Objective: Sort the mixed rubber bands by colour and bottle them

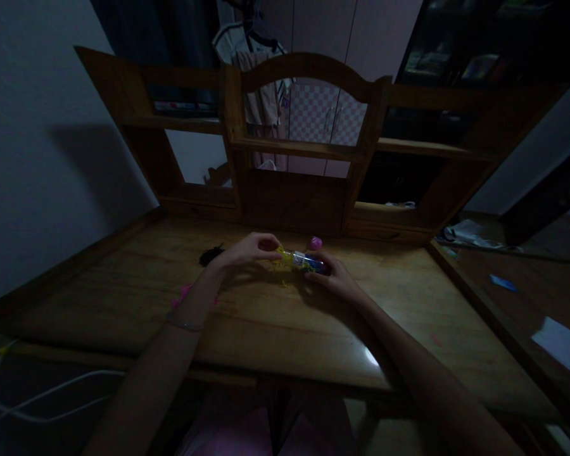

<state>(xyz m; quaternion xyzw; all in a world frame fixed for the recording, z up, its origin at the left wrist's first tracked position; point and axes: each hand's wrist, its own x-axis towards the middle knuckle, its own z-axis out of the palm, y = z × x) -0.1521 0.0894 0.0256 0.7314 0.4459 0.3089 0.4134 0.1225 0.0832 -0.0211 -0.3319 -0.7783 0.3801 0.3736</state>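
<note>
A small clear bottle [299, 259] with a white label lies sideways above the desk, between my two hands. Its left part shows yellow, its right part dark blue. My right hand [333, 276] is closed around the blue end. At the other end, my left hand [254, 248] pinches thin yellow pieces [279, 251] by the bottle's mouth; their exact kind is too small to make out. A few yellow bits [285, 284] lie on the desk just below. Behind the bottle sits a small pink round object [316, 242], perhaps a cap.
Left of my left hand lies a dark bundle [211, 255]. Pink pieces [184, 292] show partly behind my left forearm. A wooden shelf unit [294, 196] rises along the back of the desk [266, 335]. White paper [563, 347] lies on the lower surface at right.
</note>
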